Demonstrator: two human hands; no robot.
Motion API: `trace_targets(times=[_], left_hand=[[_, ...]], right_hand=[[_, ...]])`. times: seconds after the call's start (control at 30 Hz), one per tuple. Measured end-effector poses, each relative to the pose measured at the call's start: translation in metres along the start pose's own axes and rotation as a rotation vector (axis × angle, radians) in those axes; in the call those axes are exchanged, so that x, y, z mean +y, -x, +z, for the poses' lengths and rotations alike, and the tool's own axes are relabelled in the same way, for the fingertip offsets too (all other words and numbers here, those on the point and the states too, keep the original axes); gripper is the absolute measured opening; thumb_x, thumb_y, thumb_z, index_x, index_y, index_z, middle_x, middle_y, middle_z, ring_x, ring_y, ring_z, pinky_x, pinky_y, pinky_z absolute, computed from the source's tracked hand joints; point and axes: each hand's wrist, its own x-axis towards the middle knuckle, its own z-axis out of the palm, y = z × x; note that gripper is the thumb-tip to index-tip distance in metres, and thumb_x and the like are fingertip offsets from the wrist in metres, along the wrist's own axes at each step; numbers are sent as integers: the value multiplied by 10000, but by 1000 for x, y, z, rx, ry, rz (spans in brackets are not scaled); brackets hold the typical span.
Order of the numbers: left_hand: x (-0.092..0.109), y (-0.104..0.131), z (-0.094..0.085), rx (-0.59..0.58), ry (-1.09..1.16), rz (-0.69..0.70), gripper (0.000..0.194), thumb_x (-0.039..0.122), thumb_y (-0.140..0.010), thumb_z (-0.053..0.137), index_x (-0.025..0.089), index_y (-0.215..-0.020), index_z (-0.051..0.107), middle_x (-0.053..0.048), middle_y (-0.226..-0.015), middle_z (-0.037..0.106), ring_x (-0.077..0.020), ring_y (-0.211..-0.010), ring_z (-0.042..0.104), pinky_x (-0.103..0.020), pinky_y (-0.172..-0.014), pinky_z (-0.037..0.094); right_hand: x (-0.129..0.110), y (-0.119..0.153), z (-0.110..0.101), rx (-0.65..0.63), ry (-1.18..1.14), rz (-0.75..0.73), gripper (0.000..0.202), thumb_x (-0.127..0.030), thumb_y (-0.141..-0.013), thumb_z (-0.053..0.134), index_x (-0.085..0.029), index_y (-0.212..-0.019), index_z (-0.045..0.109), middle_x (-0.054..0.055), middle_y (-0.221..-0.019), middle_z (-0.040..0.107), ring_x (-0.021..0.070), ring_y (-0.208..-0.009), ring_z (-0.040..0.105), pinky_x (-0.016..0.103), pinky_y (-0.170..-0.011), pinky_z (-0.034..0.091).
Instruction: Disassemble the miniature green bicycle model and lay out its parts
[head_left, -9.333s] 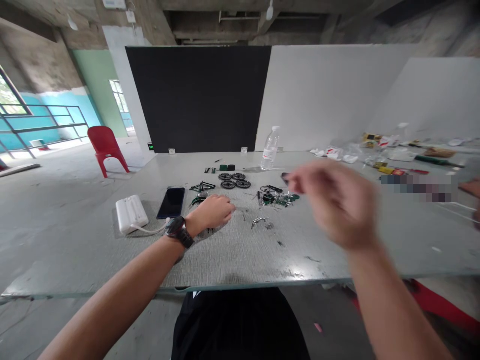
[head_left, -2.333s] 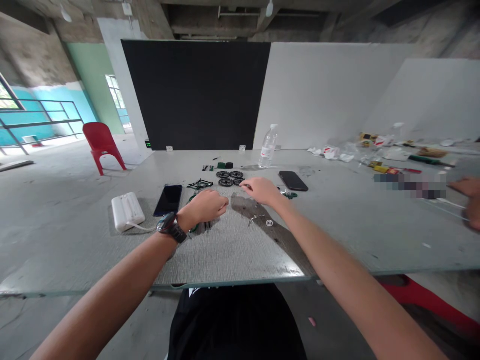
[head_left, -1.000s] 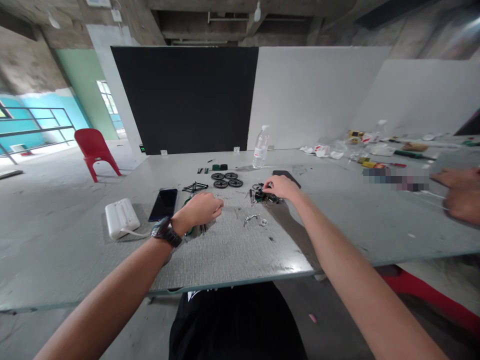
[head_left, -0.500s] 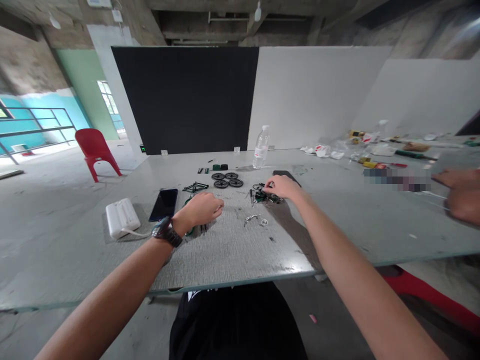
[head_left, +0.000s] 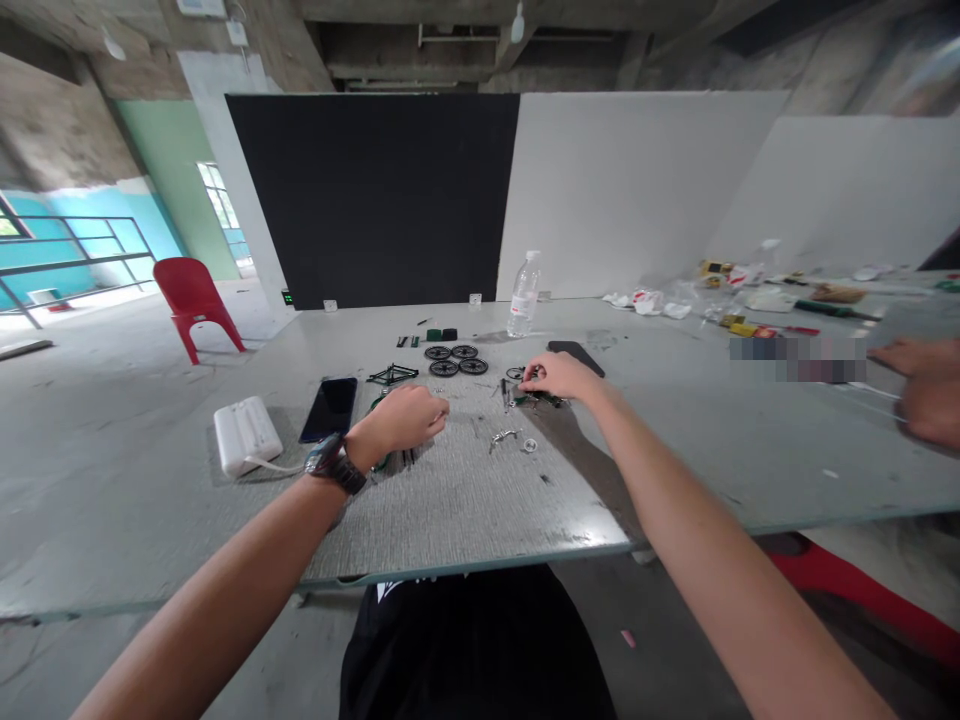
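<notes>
My left hand [head_left: 409, 413] is curled closed just above the table, over some green and dark parts it partly covers; whatever its fingers hold is hidden. At the pile of small dark-green and black parts [head_left: 541, 399], my right hand [head_left: 559, 374] has its thumb and fingertips pinched together, and what lies between them is too small to make out. Left of that pile are several black spoked wheels [head_left: 455, 361] and a small dark bicycle-like frame [head_left: 393, 374]. Small silver parts [head_left: 505, 436] and a pale ring [head_left: 530, 446] lie in front of the pile.
A dark phone [head_left: 329, 409] and a white power bank [head_left: 247, 437] with a cable lie at left. Behind stand a water bottle [head_left: 524, 294] and a black panel [head_left: 375, 200]. A dark flat case [head_left: 576, 357] lies beyond my right hand. Another person's hand [head_left: 926, 390] is at far right.
My right hand has shifted slightly to the left over the pile, and its fingers are now pinched lower. My left hand stays about where it was.
</notes>
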Motion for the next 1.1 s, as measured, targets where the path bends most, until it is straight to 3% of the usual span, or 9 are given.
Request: trace_targets(times=[0.17, 0.33, 0.63, 0.73, 0.9, 0.97, 1.1], left_hand=[[1, 0, -1, -3, -11, 6, 326, 256, -954, 423, 162, -932, 735, -93, -784, 666, -198, -755, 600, -323, -701, 434], [3, 1, -4, -2, -10, 4, 314, 248, -942, 431, 165, -914, 733, -88, -777, 663, -187, -732, 591, -318, -690, 428], [3, 1, -4, -15, 2, -1, 313, 239, -947, 431, 166, -926, 734, -95, -794, 667, -200, -748, 595, -332, -689, 412], [3, 1, -5, -20, 1, -5, 310, 243, -951, 432, 168, -926, 732, -94, -797, 669, -197, -749, 593, -330, -687, 407], [4, 1, -6, -36, -10, -12, 315, 258, -958, 436, 170, -938, 737, -97, -799, 664, -202, -756, 592, -330, -690, 408], [4, 1, -6, -36, -9, -15, 321, 265, -962, 434, 165, -939, 737, -100, -808, 662, -201, -749, 593, -330, -688, 411], [5, 1, -7, -36, -7, -10, 326, 254, -963, 424, 163, -931, 735, -93, -806, 659, -201, -765, 603, -323, -698, 416]], right_hand=[[-15, -1, 6, 25, -25, -98, 364, -580, -802, 646, -227, -851, 722, 52, -765, 696, 184, -658, 588, 308, -594, 371], [-26, -6, 17, 14, -4, -138, 345, -565, -745, 716, -235, -845, 702, 47, -815, 712, 190, -690, 604, 304, -597, 375], [-1, -3, 4, 6, -5, 1, 246, -462, -734, 742, -237, -829, 712, 51, -812, 717, 201, -719, 624, 314, -609, 397], [2, -1, 0, 10, -62, -42, 256, -468, -730, 739, -234, -832, 715, 44, -798, 705, 187, -694, 607, 312, -612, 400], [-6, 2, -3, -205, -187, -254, 251, -485, -731, 738, -248, -814, 746, 16, -718, 658, 154, -617, 530, 303, -558, 353], [-10, 1, -2, -277, -183, -261, 241, -469, -713, 754, -246, -804, 753, 14, -709, 645, 149, -606, 511, 303, -545, 336], [-16, 0, 1, -300, -161, -242, 251, -454, -704, 760, -226, -809, 750, 23, -731, 653, 148, -616, 510, 307, -554, 328]])
